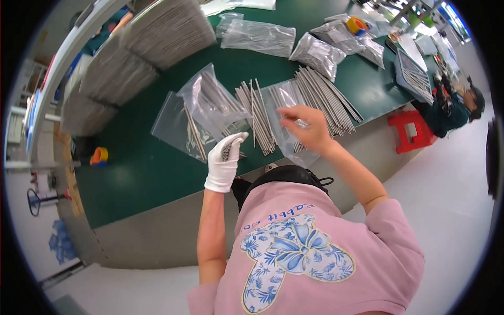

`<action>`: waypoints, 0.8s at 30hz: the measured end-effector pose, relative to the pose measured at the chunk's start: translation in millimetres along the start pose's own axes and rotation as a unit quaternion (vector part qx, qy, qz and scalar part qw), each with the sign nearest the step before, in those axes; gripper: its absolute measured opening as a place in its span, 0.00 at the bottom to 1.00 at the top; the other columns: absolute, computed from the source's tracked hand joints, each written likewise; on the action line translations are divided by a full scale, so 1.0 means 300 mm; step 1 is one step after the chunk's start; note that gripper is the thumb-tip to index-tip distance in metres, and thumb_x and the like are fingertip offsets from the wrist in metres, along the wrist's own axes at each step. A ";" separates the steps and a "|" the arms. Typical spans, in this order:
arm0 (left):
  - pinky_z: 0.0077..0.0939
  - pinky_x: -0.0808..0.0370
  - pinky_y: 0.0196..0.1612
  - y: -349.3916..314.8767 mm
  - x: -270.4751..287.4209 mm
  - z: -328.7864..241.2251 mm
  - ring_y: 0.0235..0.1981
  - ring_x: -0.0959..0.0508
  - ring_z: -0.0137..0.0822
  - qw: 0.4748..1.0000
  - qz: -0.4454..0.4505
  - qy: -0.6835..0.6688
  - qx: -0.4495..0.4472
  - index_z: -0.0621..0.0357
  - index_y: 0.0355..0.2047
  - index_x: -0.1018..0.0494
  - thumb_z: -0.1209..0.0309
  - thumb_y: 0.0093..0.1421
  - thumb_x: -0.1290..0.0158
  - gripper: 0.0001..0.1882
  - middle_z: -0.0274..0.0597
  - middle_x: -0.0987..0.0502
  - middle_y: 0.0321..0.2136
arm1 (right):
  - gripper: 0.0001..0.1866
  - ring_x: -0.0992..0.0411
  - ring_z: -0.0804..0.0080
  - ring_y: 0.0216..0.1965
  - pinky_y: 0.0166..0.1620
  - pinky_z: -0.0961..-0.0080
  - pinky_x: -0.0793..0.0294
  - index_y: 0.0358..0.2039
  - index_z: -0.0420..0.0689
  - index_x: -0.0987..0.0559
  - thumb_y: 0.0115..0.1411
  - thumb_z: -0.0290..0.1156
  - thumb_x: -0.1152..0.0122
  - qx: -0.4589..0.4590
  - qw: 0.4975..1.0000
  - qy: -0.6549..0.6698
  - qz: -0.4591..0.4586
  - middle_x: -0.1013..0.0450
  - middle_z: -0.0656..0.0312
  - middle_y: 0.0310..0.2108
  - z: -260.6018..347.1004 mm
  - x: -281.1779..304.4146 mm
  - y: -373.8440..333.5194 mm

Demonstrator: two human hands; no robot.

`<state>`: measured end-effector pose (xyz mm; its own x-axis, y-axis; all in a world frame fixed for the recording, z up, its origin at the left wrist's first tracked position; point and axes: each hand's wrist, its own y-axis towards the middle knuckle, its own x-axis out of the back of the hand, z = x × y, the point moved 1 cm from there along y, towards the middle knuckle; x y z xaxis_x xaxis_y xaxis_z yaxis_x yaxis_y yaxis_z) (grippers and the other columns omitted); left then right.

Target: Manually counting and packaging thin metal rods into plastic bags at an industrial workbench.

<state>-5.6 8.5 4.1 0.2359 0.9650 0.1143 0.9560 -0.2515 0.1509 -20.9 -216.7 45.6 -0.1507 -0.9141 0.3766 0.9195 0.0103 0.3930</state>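
Observation:
My left hand (222,165), in a white glove, is closed round a bundle of thin grey metal rods (227,152), whose ends show at the palm. Just beyond it, a clear plastic bag (212,102) with rods inside lies over another clear bag (167,123). My bare right hand (310,128) has its fingers curled together over a clear plastic bag (281,102), gripping what looks like its film. Loose rods (254,115) lie between my hands. A wider row of rods (325,100) fans out behind the right hand.
Stacks of grey rods (168,31) stand at the far left. Filled bags (317,55) and flat clear bags (257,37) lie along the back of the green table (131,184). A tape roll (98,156) sits left. At right are a blue tray (412,76), a red stool (409,131) and another person (457,110).

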 end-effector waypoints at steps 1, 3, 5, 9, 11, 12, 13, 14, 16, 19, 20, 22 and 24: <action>0.19 0.29 0.40 0.000 0.000 -0.010 0.35 0.24 0.28 1.000 0.005 0.006 0.000 0.65 0.38 0.27 0.76 0.59 0.51 0.08 0.41 0.23 0.34 | 0.10 0.28 0.65 0.26 0.29 0.78 0.30 0.33 0.40 0.22 0.48 0.24 0.39 0.038 0.998 0.026 0.037 0.26 0.59 0.26 0.054 -0.049 0.027; 0.19 0.29 0.39 -0.007 0.008 -0.005 0.33 0.24 0.29 1.000 0.002 0.010 0.001 0.64 0.38 0.27 0.76 0.58 0.51 0.08 0.41 0.22 0.33 | 0.10 0.28 0.67 0.24 0.28 0.79 0.30 0.33 0.40 0.22 0.48 0.22 0.39 0.095 0.993 0.031 0.068 0.26 0.59 0.24 0.110 -0.141 0.078; 0.21 0.28 0.35 -0.015 0.015 0.012 0.30 0.23 0.31 0.995 -0.009 0.087 -0.049 0.63 0.37 0.28 0.77 0.55 0.48 0.09 0.43 0.23 0.30 | 0.10 0.29 0.69 0.22 0.26 0.80 0.31 0.34 0.40 0.22 0.48 0.21 0.39 0.152 0.983 0.034 0.096 0.27 0.59 0.23 0.134 -0.198 0.103; 0.25 0.28 0.32 -0.020 0.012 0.019 0.27 0.23 0.40 0.991 -0.012 0.123 -0.059 0.61 0.35 0.28 0.78 0.53 0.47 0.08 0.46 0.24 0.27 | 0.09 0.28 0.69 0.23 0.25 0.80 0.31 0.32 0.40 0.21 0.48 0.21 0.39 0.178 0.978 0.027 0.106 0.26 0.59 0.23 0.147 -0.234 0.119; 0.26 0.29 0.31 -0.022 0.007 0.005 0.26 0.24 0.43 0.991 -0.022 0.115 -0.064 0.61 0.34 0.28 0.77 0.53 0.47 0.08 0.47 0.24 0.26 | 0.09 0.28 0.69 0.23 0.25 0.79 0.31 0.32 0.40 0.21 0.48 0.20 0.39 0.186 0.977 0.018 0.108 0.26 0.59 0.23 0.151 -0.238 0.119; 0.26 0.29 0.30 -0.024 0.007 -0.005 0.26 0.24 0.43 0.993 -0.015 0.107 -0.040 0.61 0.34 0.28 0.77 0.53 0.47 0.07 0.47 0.24 0.26 | 0.09 0.28 0.68 0.22 0.25 0.79 0.31 0.32 0.40 0.21 0.47 0.20 0.39 0.194 0.976 0.021 0.094 0.26 0.59 0.23 0.155 -0.240 0.119; 0.26 0.29 0.30 -0.025 0.008 -0.008 0.25 0.24 0.43 0.995 -0.008 0.099 -0.016 0.61 0.34 0.28 0.76 0.53 0.47 0.07 0.47 0.24 0.26 | 0.09 0.28 0.68 0.22 0.25 0.79 0.31 0.31 0.40 0.21 0.47 0.20 0.39 0.202 0.976 0.023 0.079 0.26 0.59 0.23 0.159 -0.242 0.120; 0.27 0.29 0.30 -0.022 0.006 -0.004 0.25 0.25 0.44 0.996 -0.007 0.090 -0.020 0.61 0.34 0.27 0.76 0.54 0.47 0.07 0.47 0.25 0.26 | 0.09 0.28 0.68 0.22 0.25 0.79 0.31 0.31 0.40 0.21 0.47 0.20 0.39 0.203 0.976 0.022 0.081 0.26 0.59 0.23 0.161 -0.241 0.122; 0.27 0.29 0.30 -0.026 0.009 -0.007 0.26 0.25 0.45 0.995 -0.001 0.097 -0.008 0.60 0.34 0.27 0.75 0.54 0.48 0.07 0.48 0.25 0.26 | 0.09 0.28 0.67 0.22 0.24 0.78 0.31 0.31 0.40 0.21 0.47 0.19 0.39 0.215 0.972 -0.002 0.096 0.26 0.58 0.23 0.165 -0.240 0.126; 0.28 0.29 0.30 -0.023 0.005 -0.008 0.26 0.25 0.47 0.995 0.004 0.100 -0.018 0.59 0.34 0.27 0.75 0.54 0.48 0.07 0.49 0.25 0.26 | 0.09 0.28 0.67 0.22 0.24 0.78 0.31 0.31 0.40 0.21 0.46 0.19 0.39 0.229 0.968 -0.006 0.098 0.27 0.58 0.23 0.165 -0.235 0.113; 0.29 0.29 0.30 -0.021 0.005 -0.001 0.27 0.25 0.48 0.995 -0.001 0.094 -0.039 0.59 0.35 0.27 0.75 0.53 0.48 0.07 0.49 0.25 0.26 | 0.09 0.28 0.67 0.22 0.24 0.78 0.31 0.31 0.40 0.21 0.46 0.19 0.39 0.229 0.968 -0.007 0.100 0.27 0.58 0.23 0.164 -0.236 0.114; 0.30 0.29 0.30 -0.021 0.003 0.013 0.27 0.25 0.49 0.995 -0.006 0.095 -0.040 0.59 0.35 0.28 0.75 0.53 0.48 0.08 0.49 0.25 0.27 | 0.10 0.28 0.67 0.22 0.24 0.78 0.31 0.31 0.40 0.21 0.45 0.19 0.39 0.253 0.964 -0.019 0.085 0.27 0.58 0.23 0.164 -0.238 0.117; 0.30 0.29 0.30 -0.022 0.000 0.014 0.27 0.25 0.49 0.994 -0.008 0.099 -0.043 0.59 0.35 0.28 0.75 0.53 0.48 0.08 0.49 0.25 0.27 | 0.10 0.28 0.67 0.22 0.24 0.78 0.31 0.31 0.41 0.21 0.45 0.19 0.39 0.251 0.964 -0.024 0.086 0.27 0.58 0.23 0.158 -0.236 0.114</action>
<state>-11.1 10.4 -1.0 0.1730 0.9380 0.3004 0.9391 -0.2490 0.2368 3.8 -132.4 72.2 -0.0394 -0.8616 0.5060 0.6428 0.3659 0.6730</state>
